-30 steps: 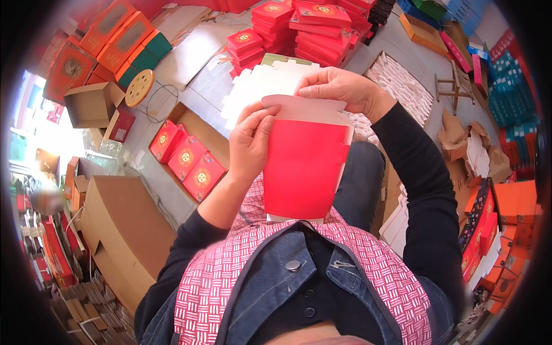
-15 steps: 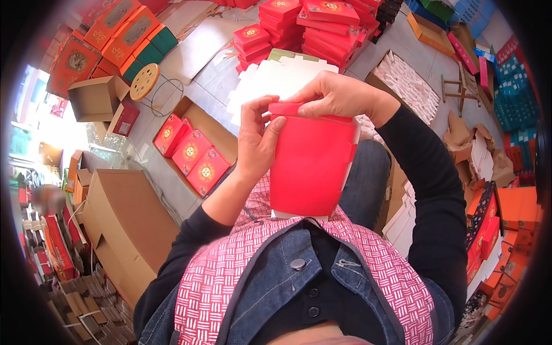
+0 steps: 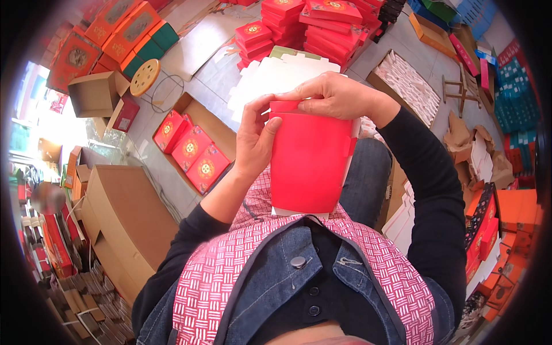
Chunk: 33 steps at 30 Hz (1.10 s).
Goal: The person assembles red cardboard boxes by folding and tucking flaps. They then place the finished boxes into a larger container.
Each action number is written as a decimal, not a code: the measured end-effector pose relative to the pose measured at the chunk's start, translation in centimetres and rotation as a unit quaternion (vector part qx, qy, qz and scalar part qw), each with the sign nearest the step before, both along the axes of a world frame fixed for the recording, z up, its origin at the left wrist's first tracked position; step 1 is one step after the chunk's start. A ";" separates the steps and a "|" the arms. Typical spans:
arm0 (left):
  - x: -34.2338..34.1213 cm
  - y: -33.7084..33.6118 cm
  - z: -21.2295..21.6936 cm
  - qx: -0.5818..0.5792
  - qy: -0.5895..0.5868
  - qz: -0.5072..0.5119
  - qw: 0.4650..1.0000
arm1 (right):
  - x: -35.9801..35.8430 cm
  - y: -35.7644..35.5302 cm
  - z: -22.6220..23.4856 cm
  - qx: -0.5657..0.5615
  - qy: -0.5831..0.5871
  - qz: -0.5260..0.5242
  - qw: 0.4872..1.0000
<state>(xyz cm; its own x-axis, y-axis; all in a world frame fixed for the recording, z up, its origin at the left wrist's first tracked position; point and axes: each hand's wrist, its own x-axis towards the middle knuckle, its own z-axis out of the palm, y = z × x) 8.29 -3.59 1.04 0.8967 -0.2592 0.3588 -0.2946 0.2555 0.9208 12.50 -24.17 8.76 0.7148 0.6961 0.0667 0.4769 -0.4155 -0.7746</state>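
A red cardboard box blank (image 3: 309, 164) stands in front of my lap, its plain red panel facing up and white edges showing at the right side and bottom. At its far left corner, my left hand (image 3: 257, 138) grips it, thumb on the red panel and fingers curled round the edge. My right hand (image 3: 339, 96) pinches the folded flap at the far edge, with its fingertips close to the left hand's. Just beyond both hands lies a stack of flat white box blanks (image 3: 282, 75).
Left of me, an open carton (image 3: 221, 123) holds several red boxes (image 3: 191, 148), beside a large brown carton (image 3: 129, 213). Tall piles of red boxes (image 3: 333, 34) stand ahead. A carton of wrapped white pieces (image 3: 407, 86) and a small wooden stool frame (image 3: 460, 89) are at the right.
Both hands keep their hold on the box blank. The flap at its far edge is folded slightly further, and the right fingers have shifted a little along it.
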 end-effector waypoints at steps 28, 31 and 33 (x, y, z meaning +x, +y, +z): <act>0.4 -0.1 -1.4 -0.038 0.001 0.042 0.998 | 0.7 0.5 -1.0 0.039 0.057 -0.038 0.997; 0.6 0.1 -1.1 -0.026 -0.007 0.057 0.998 | 0.7 -1.6 -0.5 0.241 0.149 -0.189 0.940; 0.4 0.4 -1.1 -0.029 -0.006 0.063 0.998 | -1.3 -3.3 -1.1 0.359 0.152 -0.283 0.876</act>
<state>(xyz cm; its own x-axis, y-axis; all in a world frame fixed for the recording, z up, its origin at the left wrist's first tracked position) 8.74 -3.15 -0.07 0.9163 -0.1228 0.3812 -0.3390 0.2689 0.9015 11.24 -27.42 7.64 0.9927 0.0815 0.0892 0.0783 0.1287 -0.9886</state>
